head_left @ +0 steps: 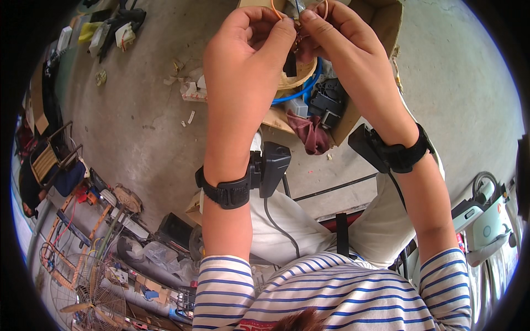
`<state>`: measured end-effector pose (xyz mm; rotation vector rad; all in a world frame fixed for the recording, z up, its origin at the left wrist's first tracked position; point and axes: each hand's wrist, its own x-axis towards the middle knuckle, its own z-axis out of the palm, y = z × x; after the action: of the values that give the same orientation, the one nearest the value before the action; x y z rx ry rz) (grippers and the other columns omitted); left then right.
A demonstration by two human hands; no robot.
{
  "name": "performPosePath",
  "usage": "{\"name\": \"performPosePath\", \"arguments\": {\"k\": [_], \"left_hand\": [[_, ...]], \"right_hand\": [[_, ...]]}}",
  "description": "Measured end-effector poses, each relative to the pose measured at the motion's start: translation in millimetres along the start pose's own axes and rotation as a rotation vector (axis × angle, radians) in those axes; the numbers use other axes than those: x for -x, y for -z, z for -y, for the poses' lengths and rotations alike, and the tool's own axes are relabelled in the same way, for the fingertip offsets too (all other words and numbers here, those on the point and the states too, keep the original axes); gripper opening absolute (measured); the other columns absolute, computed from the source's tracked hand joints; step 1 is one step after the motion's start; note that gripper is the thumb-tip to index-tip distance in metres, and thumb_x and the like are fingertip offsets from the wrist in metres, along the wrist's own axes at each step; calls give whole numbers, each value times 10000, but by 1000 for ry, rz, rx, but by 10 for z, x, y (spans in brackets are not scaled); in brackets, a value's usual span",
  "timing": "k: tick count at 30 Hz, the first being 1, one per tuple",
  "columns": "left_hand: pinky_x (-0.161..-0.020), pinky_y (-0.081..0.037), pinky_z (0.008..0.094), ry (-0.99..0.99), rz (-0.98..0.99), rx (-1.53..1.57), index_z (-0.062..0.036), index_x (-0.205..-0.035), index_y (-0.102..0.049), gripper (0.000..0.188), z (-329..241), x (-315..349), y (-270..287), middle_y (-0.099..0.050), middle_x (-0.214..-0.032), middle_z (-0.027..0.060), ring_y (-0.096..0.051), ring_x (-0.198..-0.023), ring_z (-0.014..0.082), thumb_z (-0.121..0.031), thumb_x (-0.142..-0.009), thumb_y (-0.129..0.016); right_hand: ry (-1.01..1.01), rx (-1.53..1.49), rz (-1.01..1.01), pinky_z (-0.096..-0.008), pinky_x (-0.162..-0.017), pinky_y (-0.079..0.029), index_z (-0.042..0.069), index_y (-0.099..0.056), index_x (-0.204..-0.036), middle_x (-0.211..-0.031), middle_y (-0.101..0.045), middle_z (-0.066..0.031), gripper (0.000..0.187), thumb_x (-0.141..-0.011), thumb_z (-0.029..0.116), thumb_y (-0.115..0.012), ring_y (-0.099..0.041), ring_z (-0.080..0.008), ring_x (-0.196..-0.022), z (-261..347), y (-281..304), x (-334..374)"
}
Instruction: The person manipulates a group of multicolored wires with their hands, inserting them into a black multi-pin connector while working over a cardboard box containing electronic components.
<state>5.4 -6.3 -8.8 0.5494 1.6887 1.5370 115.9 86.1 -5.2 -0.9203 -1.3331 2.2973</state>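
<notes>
Up at the top edge, my two hands meet fingertip to fingertip. My left hand is closed in a pinch, with a thin orange wire at its thumb tip. Closed the same way, my right hand pinches thin wire, and a pale orange strand rises behind its thumb. Between the two thumbs a dark thin wire comes down to a small brassy piece, too small to make out. Below the fingers is an open cardboard box holding a blue cable coil, a black device and a maroon cloth.
Black straps with modules circle both wrists, their cables hanging down. Paper scraps lie on the concrete floor. A wire-caged fan, tools and a wooden-slatted chair with a person beside it are at left. A white-green machine stands at right.
</notes>
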Motion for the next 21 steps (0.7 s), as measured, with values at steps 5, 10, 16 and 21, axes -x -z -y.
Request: {"name": "performPosePath", "arguments": {"k": [5, 10, 16, 21], "left_hand": [[-844, -502, 256, -17, 10, 37, 34, -1022, -569, 142, 13, -16, -10, -664, -979, 114, -639, -889, 147, -76, -934, -578], [-876, -506, 289, 5, 14, 167, 22, -983, -547, 97, 28, -39, 41, -651, -991, 142, -640, -903, 189, -60, -930, -551], [-899, -516, 322, 64, 8, 276, 6, -953, -506, 61, -69, -23, 40, -628, -979, 152, -634, -926, 233, -13, -898, -524], [-923, -522, 359, 78, 35, 390, -10, -921, -481, 72, -105, -19, 48, -566, -891, 101, -620, -979, 269, 33, -864, -484]], "right_hand": [[-22, -101, -60, -199, -652, -470, 7, -515, -996, -832, -562, -7, 172, -1014, 175, -486, -543, -57, -727, 6, 4, -6], [-107, -256, -92, -244, -696, -508, 14, -521, -990, -844, -574, -41, 138, -1000, 148, -490, -577, -112, -734, 1, 57, -42], [-160, -285, -81, -257, -703, -513, 22, -527, -974, -835, -577, -49, 124, -993, 140, -494, -580, -125, -744, 2, 76, -30], [-151, -316, -116, -248, -681, -498, 24, -527, -975, -821, -568, -42, 96, -981, 116, -502, -567, -125, -732, 13, 62, -45]]}}
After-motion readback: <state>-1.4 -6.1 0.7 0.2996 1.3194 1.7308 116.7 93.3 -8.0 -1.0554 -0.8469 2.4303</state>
